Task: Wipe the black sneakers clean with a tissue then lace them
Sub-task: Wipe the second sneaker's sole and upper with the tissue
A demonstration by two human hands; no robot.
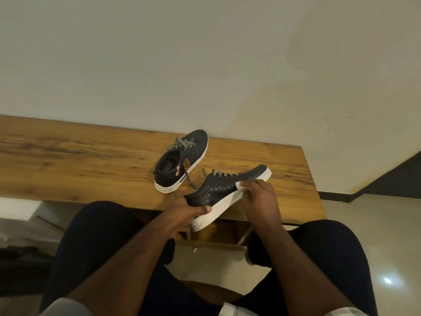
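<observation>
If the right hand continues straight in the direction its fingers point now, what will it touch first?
The right hand presses a tissue on the held sneaker, fingers pointing up-left. Past that upper, probably the other sneaker; depth is unclear.

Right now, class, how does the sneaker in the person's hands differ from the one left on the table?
The held sneaker is tilted on its side, sole toward the camera; the far sneaker stands upright on the table. The held one is gripped by the left hand and wiped with tissue by the right hand; the far one is untouched. Both are black, white-soled, with checked laces.
</observation>
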